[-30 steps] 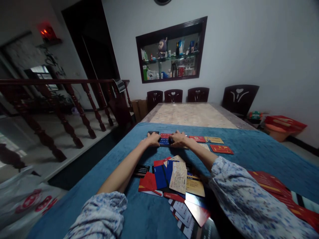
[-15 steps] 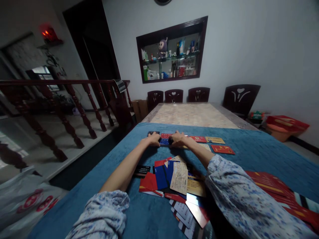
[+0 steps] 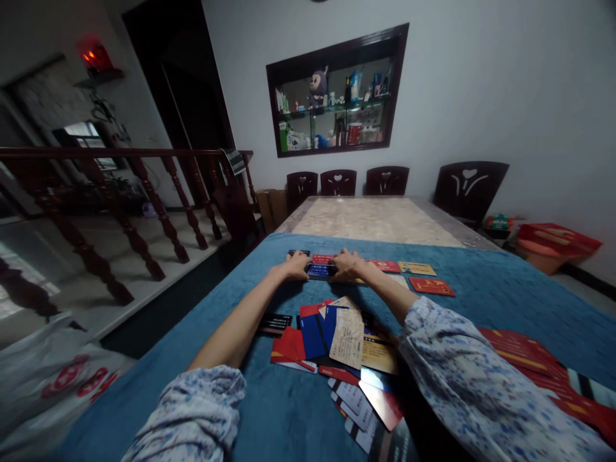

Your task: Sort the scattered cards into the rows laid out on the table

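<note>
A dark blue card (image 3: 318, 271) lies on the blue cloth between my hands, just in front of a red card (image 3: 322, 258). My left hand (image 3: 294, 266) has its fingers bent at the card's left end. At the right end, my right hand (image 3: 347, 265) curls its fingers over the edge; some fingertips are hidden. Behind my left hand a black card (image 3: 299, 252) partly shows. To the right lie a red card (image 3: 385, 266), a yellow card (image 3: 416, 269) and another red card (image 3: 432, 286). Below my forearms is a loose heap of cards (image 3: 347, 337).
The blue cloth (image 3: 202, 359) covers the near part of the table; its patterned top (image 3: 366, 218) shows beyond. Red packets (image 3: 524, 356) lie at the right. A white plastic bag (image 3: 58, 378) is at the left, and dark chairs (image 3: 387, 181) stand behind the table.
Both hands stay at the ends of the blue card, with only slight finger movement. The whole view has shifted a little; the other cards keep their places.
</note>
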Motion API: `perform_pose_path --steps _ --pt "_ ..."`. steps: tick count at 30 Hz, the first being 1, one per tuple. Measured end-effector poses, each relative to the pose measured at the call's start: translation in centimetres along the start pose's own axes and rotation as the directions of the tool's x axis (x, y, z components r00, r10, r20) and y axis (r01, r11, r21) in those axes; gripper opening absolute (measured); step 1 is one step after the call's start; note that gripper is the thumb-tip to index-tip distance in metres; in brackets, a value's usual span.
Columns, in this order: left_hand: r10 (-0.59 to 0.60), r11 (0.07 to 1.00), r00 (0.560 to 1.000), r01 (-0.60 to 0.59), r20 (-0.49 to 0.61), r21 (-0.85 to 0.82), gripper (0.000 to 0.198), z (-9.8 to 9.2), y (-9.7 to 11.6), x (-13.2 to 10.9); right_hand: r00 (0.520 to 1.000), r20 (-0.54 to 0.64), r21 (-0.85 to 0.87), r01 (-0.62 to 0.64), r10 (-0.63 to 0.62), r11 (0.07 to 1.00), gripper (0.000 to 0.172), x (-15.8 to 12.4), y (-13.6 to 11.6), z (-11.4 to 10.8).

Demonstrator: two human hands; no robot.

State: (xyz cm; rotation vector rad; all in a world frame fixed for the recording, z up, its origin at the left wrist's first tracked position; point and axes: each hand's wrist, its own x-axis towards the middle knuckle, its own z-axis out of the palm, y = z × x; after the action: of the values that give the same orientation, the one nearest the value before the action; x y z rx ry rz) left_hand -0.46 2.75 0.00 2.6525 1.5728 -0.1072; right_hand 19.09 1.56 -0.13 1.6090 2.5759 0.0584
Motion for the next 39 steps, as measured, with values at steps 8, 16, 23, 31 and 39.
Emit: perform_pose_path --steps 8,16,23,31,39 --pt "0.079 0.994 0.974 -0.092 -0.213 -0.051 0.042 1.0 -1.5 -3.3 0.988 -0.146 0.009 0.055 -0.053 0.998 0.042 -1.3 -0.1 -1.1" --pt "0.089 0.988 0.941 -0.124 -0.325 -0.088 0.034 2.8 -2.9 -8.4 0.954 -0.261 0.068 0.171 -0.147 0.983 0.029 -3.3 -3.5 -1.8" --pt "0.102 0.977 0.919 -0.165 -0.382 -0.136 0.025 3.3 -3.4 -12.6 0.931 -0.3 0.129 0.257 -0.209 0.958 0.026 -4.7 -6.9 -2.2" --pt "0.079 0.963 0.938 -0.16 -0.338 -0.219 0.022 3.5 -3.1 -16.4 0.892 -0.295 0.144 0.397 -0.344 0.906 0.018 -5.5 -10.7 -1.0" --pt "0.063 0.955 0.976 -0.119 -0.208 -0.27 0.022 2.6 -3.2 -18.6 0.853 -0.25 0.126 0.498 -0.458 0.858 0.018 -6.0 -12.2 0.8"
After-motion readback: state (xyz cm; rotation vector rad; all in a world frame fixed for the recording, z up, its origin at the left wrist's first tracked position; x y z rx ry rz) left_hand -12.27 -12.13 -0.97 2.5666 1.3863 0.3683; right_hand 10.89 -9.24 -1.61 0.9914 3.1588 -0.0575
